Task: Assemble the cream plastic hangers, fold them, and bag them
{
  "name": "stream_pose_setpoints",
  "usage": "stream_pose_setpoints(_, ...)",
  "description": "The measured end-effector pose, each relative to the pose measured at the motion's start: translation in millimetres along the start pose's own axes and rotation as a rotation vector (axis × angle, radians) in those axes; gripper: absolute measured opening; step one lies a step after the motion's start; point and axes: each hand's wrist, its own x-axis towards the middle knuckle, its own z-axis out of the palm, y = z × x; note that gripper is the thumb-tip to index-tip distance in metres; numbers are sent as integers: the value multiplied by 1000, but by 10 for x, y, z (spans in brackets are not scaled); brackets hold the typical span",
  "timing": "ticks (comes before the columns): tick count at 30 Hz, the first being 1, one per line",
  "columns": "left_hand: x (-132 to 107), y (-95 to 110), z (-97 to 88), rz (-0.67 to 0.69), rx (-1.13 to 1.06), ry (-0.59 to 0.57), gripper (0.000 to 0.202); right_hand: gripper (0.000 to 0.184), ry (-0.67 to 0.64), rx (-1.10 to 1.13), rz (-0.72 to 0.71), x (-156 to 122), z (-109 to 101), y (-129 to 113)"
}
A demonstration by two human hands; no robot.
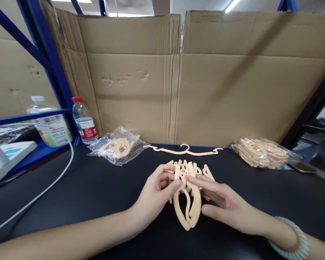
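Left hand (158, 191) is clamping a folded beige hanger (196, 202), lower centre of frame, between thumb and fingers. Right hand (223, 200) is laying its forefinger across the hanger's right arm, thumb standing just beside; whether it is gripping, cannot tell. More hanger pieces (209, 173) are lying close behind, partly hidden. Risks, in my judgement: overlapping parts could be snagging on those pieces; uneven pressing could be straining the pivot; a loosening left pinch could be letting the arms swing.

Pale green right-wrist band (302, 240) (thick, ribbed)
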Motion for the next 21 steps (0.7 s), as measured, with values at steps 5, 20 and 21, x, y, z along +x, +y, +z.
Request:
stream_pose_setpoints(5, 13, 43, -26, -11, 30, 22, 31, 55, 16, 38, -18, -6, 3, 30)
stream_pose_setpoints(20, -4, 31, -33, -16, 58, -51, 28, 62, -64, -190, -25, -70, -30, -41)
stream_pose_setpoints(21, -5, 27, -33, -16, 55, -52, 28, 64, -74, -205, -18, -78, -34, -39)
